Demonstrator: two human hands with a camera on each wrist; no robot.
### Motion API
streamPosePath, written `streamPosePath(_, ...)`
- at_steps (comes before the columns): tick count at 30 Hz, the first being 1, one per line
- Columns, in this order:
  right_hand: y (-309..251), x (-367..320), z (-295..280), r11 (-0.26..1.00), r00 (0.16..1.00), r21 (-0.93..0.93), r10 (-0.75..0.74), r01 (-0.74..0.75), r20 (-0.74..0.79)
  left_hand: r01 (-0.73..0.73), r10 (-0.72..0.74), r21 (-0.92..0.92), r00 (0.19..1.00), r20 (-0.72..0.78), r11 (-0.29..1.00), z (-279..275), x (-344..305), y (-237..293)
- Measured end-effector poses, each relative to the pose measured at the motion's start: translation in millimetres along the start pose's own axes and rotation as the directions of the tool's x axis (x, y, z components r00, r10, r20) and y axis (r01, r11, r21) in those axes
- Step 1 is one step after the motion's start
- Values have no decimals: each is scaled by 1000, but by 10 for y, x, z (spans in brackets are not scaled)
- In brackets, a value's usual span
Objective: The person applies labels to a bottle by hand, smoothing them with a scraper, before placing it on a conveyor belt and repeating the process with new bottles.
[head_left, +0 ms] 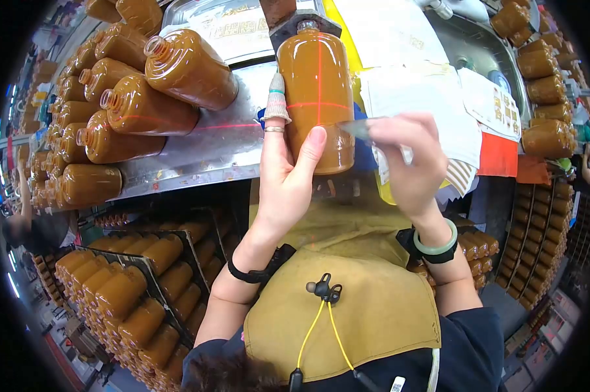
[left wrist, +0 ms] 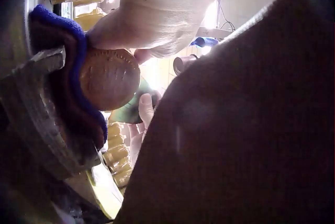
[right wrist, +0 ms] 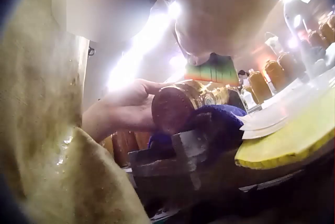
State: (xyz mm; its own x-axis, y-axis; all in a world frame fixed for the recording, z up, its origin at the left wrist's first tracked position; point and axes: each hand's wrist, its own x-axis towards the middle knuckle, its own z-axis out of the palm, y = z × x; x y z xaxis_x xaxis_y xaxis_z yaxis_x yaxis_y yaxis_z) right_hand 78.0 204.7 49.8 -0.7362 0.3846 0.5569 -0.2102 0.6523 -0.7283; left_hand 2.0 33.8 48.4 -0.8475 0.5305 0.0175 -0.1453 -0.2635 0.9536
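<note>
A glossy brown bottle (head_left: 316, 85) lies on its side, its neck pointing away, in a holder padded with blue cloth (right wrist: 222, 111). A red light cross falls on its upper face. My left hand (head_left: 286, 176) grips it from the left, thumb on top near the base; one finger wears a ribbed fabric cot (head_left: 277, 98) and a ring. My right hand (head_left: 412, 153), blurred in the head view, pinches a thin, flat green scraper (right wrist: 212, 69) close to the bottle's right side. From the left wrist view, the round bottle base (left wrist: 111, 79) and the scraper's edge show.
Several brown bottles (head_left: 190, 68) lie on the metal table (head_left: 210, 150) at the left. White paper sheets (head_left: 406, 98) and a sheet of gold lettering decals (head_left: 497, 108) lie at the right, beside a metal basin (head_left: 484, 46). Racks of bottles (head_left: 125, 287) stand below.
</note>
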Motion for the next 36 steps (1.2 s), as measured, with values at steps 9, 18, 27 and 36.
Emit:
streamPosePath(9, 86, 483, 76, 818, 867, -291, -487, 496, 109, 43, -45, 48, 998, 39, 998, -100, -32, -4)
streamPosePath(18, 92, 767, 120, 749, 802, -287, -558, 597, 212, -344, 478, 760, 877, 50, 552, -152, -211, -210)
streamPosePath(27, 106, 735, 167, 798, 859, -316, -475, 513, 193, -271, 406, 770, 914, 17, 578, -301, -238, -305)
streamPosePath(36, 139, 813, 201, 857, 870, -177, -450, 484, 200, -278, 424, 755, 906, 1, 593, -242, -190, -229)
